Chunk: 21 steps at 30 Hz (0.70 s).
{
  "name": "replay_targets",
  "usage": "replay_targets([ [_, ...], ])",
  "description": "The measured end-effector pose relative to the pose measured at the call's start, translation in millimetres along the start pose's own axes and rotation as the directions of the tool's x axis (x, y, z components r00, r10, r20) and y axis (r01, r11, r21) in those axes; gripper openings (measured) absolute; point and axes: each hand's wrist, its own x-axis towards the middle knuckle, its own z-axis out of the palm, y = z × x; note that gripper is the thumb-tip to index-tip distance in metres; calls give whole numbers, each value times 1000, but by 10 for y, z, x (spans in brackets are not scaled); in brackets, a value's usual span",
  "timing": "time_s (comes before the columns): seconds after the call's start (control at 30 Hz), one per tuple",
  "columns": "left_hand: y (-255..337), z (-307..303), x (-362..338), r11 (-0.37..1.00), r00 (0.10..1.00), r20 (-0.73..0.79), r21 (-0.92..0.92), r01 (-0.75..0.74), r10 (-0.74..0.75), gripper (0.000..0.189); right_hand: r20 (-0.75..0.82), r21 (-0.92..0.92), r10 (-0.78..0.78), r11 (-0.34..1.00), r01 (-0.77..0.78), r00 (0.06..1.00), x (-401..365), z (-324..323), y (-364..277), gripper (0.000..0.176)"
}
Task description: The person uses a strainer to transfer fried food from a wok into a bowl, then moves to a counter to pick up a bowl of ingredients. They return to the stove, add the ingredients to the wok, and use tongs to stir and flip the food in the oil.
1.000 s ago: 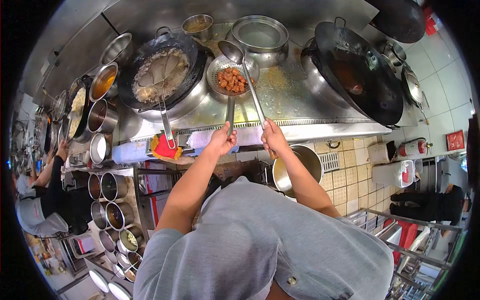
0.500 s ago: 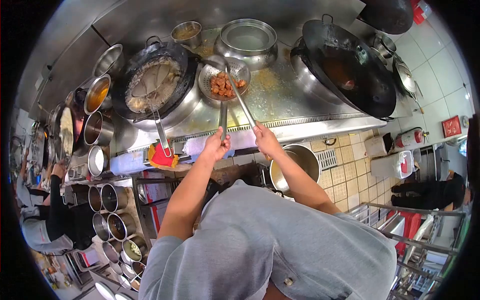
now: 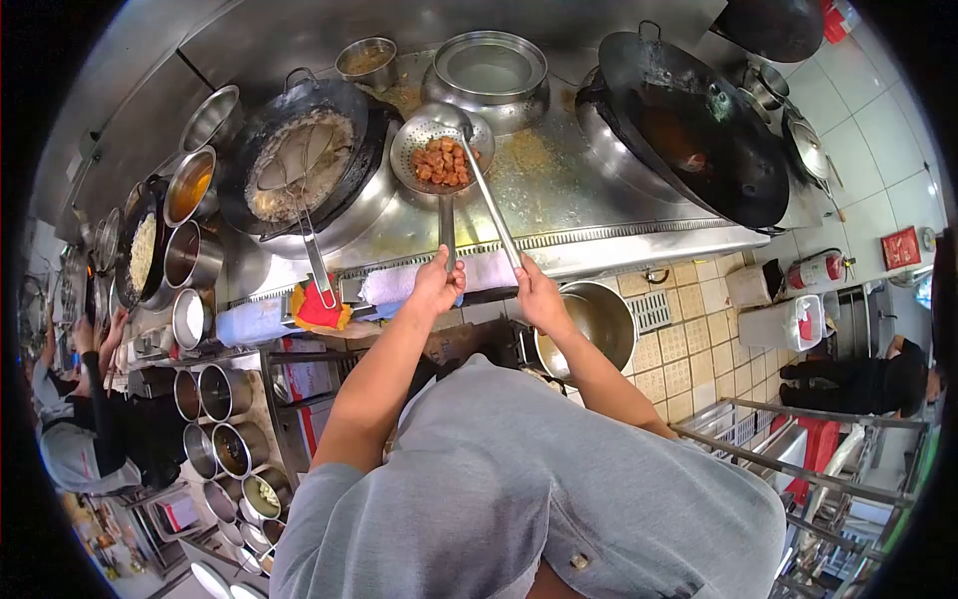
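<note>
My left hand [image 3: 436, 284] is wrapped round the handle of a perforated strainer ladle [image 3: 407, 158]. In its bowl lies a heap of reddish-brown chunks [image 3: 440, 164], which look like cooked meat. My right hand [image 3: 540, 296] grips the long metal handle of a ladle [image 3: 487, 200], whose head reaches over the strainer's far right side. Left of the strainer, a wok [image 3: 237, 190] holds bubbling, pale liquid, with a wire skimmer [image 3: 297, 166] resting in it. To the right, a big dark wok [image 3: 733, 170] sits tilted on its burner with some reddish liquid inside.
Behind the strainer stand a round metal pot [image 3: 490, 68] of liquid and a smaller pot [image 3: 366, 66]. Below the counter edge is a large pot [image 3: 599, 329]. A red and yellow cloth [image 3: 321, 308] lies by the skimmer's handle. Other people [image 3: 90, 439] are at far left, another [image 3: 878, 379] far right.
The ladle's head has shifted slightly right and its handle now slants more steeply. The chunks show more gathered in the strainer's middle. At far left, a person's arms have moved.
</note>
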Motion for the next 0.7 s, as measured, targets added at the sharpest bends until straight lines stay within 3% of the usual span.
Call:
replay_targets([
  [0.07,-4,3,-6,1000,999,-27,4,-20,20,26,-56,-16,-62,998,62,997,17,-5,-29,39],
  [0.13,0,10,-19,1000,999,-36,-1,-23,23,25,10,28,88,996,-89,996,52,-11,-40,38],
  [0.17,-3,18,-19,1000,999,-43,-1,-22,22,25,8,28,85,996,-86,996,84,13,25,38],
  [0.23,-32,15,-7,999,998,-50,16,-30,31,26,143,13,234,971,-238,962,166,91,272,39],
  [0.27,-13,28,-5,999,997,-60,30,-41,43,27,140,14,223,974,-227,965,205,84,299,39],
  [0.33,9,37,0,999,996,-68,18,-49,50,27,41,-144,-22,989,28,999,232,78,359,38],
  [0.37,-8,32,-22,999,996,-83,11,-39,40,27,45,-145,-27,989,33,999,200,55,339,38],
  [0.43,4,54,-30,999,994,-98,15,-52,53,27,74,-48,56,997,-52,996,222,-12,291,38],
  [0.5,10,-10,-1,999,999,-34,47,-18,20,25,93,4,39,999,-40,995,228,-60,245,38],
  [0.53,4,-136,137,998,999,30,49,28,-29,29,233,310,209,910,-276,950,176,-207,29,38],
  [0.57,14,-149,73,999,1000,21,39,16,-17,29,416,536,309,677,-505,855,138,-330,-239,39],
  [0.6,9,-115,-22,991,999,-42,131,-6,12,32,456,593,301,600,-538,838,141,-366,-353,39],
  [0.67,11,-173,-213,939,991,-68,333,-90,119,44,280,400,300,827,-395,912,210,-329,-393,37],
  [0.7,3,-244,-298,940,989,-71,326,-97,127,44,192,288,295,895,-341,936,225,-341,-438,38],
])
